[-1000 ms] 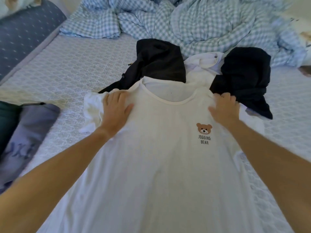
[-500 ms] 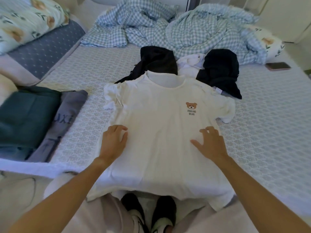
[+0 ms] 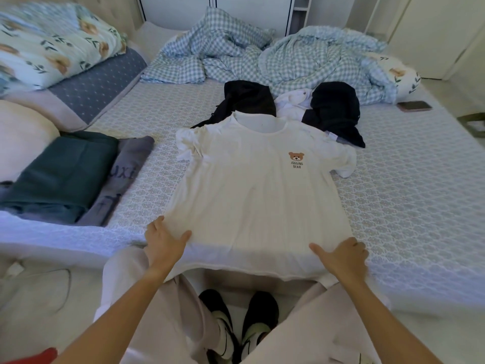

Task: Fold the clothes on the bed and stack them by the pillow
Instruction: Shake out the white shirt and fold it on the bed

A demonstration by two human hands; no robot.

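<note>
Your left hand and right hand lie flat, fingers spread, on the lower corners of the white T-shirt; neither grips it. The shirt lies face up on the bed, its hem over the near edge, a small bear print on the chest. Beyond its collar sit dark clothes. Folded garments lie left beside the pillow.

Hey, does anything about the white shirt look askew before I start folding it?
Yes. The white T-shirt has its left sleeve bunched up, and its hem hangs over the bed edge.
</note>
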